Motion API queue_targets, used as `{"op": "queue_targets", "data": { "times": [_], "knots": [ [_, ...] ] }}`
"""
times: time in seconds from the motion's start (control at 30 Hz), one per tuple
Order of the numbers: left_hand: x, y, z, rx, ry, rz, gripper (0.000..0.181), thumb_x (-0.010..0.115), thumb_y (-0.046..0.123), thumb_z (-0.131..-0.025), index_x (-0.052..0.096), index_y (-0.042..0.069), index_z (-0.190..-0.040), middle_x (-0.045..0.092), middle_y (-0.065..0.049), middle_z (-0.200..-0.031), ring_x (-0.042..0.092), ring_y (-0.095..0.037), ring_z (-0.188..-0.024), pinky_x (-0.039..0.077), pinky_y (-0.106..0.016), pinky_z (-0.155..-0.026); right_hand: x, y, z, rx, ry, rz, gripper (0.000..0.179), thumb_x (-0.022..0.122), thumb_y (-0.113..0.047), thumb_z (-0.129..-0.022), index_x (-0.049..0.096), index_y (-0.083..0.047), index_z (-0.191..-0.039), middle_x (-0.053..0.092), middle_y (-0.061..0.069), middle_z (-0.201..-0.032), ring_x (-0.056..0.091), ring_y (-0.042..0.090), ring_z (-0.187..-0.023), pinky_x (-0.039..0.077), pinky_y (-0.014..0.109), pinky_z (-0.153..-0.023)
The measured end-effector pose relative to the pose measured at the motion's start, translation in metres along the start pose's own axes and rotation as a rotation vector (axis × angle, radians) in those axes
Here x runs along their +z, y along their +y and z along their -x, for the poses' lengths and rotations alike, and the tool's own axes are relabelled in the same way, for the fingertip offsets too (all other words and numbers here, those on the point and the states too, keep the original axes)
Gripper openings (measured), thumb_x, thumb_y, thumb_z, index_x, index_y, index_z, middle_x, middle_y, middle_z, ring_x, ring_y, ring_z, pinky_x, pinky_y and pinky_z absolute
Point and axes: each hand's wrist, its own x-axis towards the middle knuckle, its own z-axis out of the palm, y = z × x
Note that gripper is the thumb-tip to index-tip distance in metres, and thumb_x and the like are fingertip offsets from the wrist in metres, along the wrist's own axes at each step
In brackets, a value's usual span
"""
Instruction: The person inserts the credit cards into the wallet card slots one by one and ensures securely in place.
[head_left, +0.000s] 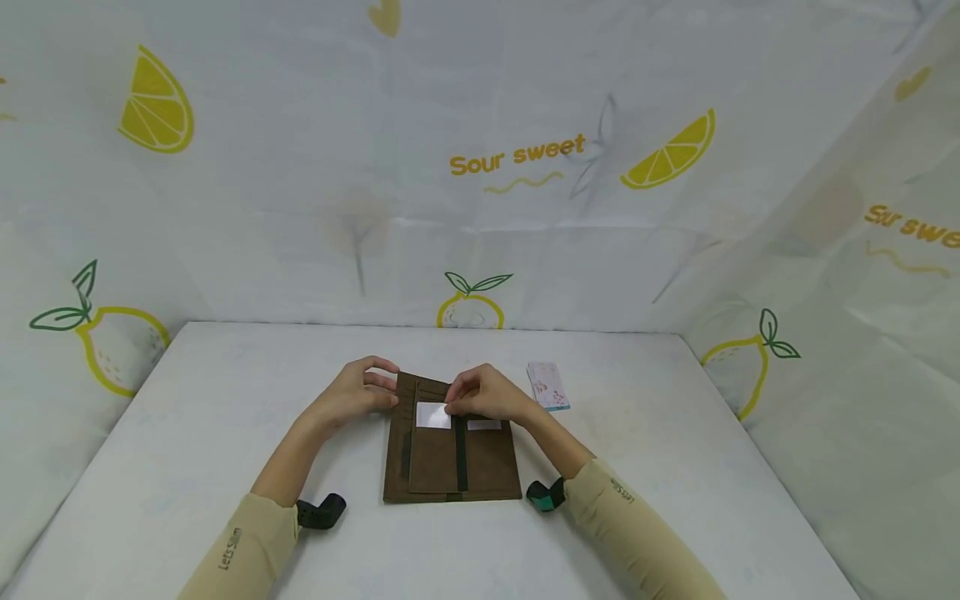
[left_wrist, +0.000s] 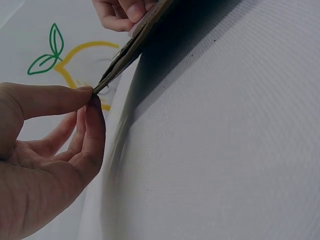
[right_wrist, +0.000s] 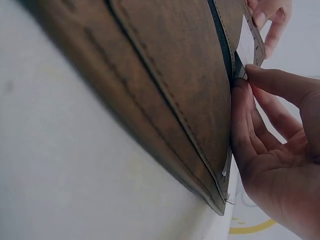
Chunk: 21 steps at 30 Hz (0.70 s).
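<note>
A brown leather wallet [head_left: 491,467] lies unfolded on the table, with slots and a dark band down its middle. My left hand [head_left: 352,393] pinches the wallet's upper left edge between thumb and fingertips, as the left wrist view shows. My right hand [head_left: 487,393] pinches the corner of a white card [head_left: 432,415] between thumb and forefinger. The card's lower part is hidden in the left pocket. A second pale card [head_left: 483,425] peeks out of the pocket on the right. In the right wrist view, the white card [right_wrist: 245,42] stands up from the stitched leather.
A small stack of pink and white patterned cards [head_left: 548,386] lies on the table beyond my right forearm. Black wrist mounts [head_left: 322,512] sit at both cuffs. A white sheet with lemon prints [head_left: 470,310] hangs behind the white table [head_left: 225,358].
</note>
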Motion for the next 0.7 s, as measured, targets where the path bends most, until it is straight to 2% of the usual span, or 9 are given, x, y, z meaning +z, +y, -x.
{"op": "queue_targets", "data": {
  "times": [0.2, 0.4, 0.7],
  "knots": [
    [-0.0005, -0.0006, 0.0012, 0.008, -0.005, -0.011, 0.054, 0.074, 0.006, -0.094, 0.055, -0.001, -0.145, 0.07, -0.025, -0.127, 0.071, -0.02, -0.099, 0.054, -0.029, -0.087, -0.0004, -0.002, 0.0007, -0.002, -0.046, 0.01, 0.008, 0.08, -0.009, -0.096, 0.08, -0.001, -0.098, 0.08, 0.01, -0.092, 0.067, 0.005, -0.078, 0.055, 0.022, -0.078],
    [-0.0012, 0.0, 0.0017, 0.006, -0.006, -0.017, 0.054, 0.074, 0.007, -0.094, 0.055, -0.001, -0.144, 0.07, -0.025, -0.128, 0.071, -0.022, -0.103, 0.054, -0.03, -0.088, -0.002, -0.0033, 0.0034, -0.043, -0.103, 0.011, 0.009, 0.076, -0.004, -0.097, 0.08, 0.004, -0.099, 0.082, 0.019, -0.097, 0.071, 0.003, -0.08, 0.057, 0.019, -0.078],
    [-0.0009, -0.0006, 0.0022, 0.0, -0.003, -0.02, 0.053, 0.073, 0.007, -0.094, 0.055, 0.0, -0.144, 0.07, -0.025, -0.127, 0.071, -0.02, -0.101, 0.053, -0.03, -0.088, -0.0024, -0.005, 0.002, -0.068, -0.138, 0.097, 0.007, 0.076, -0.002, -0.097, 0.082, 0.002, -0.098, 0.084, 0.017, -0.098, 0.073, 0.001, -0.082, 0.058, 0.017, -0.081]
  ]
}}
